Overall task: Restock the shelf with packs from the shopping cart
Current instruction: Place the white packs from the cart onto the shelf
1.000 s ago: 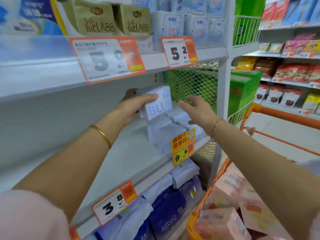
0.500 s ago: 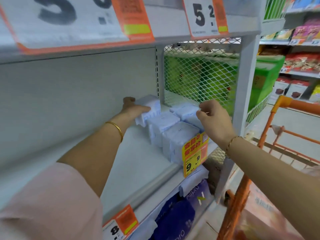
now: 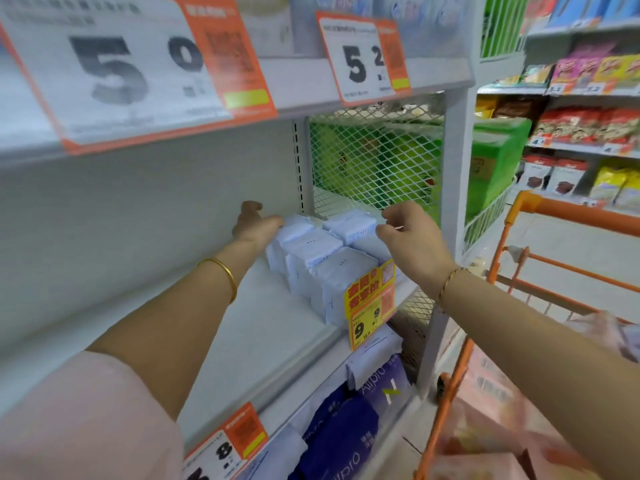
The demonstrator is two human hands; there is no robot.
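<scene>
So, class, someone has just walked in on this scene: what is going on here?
A person is stocking a shop shelf with pale blue packs, which stand in two short rows at its right end. The left hand touches the rearmost pack of the left row with the thumb lifted clear. The right hand is at the right row with its fingers curled; whether it pinches a pack is unclear. The orange shopping cart beside the shelf holds pink packs.

packs (image 3: 322, 261) on shelf (image 3: 249, 323) at its right end, cart (image 3: 568, 210) right of shelf
</scene>
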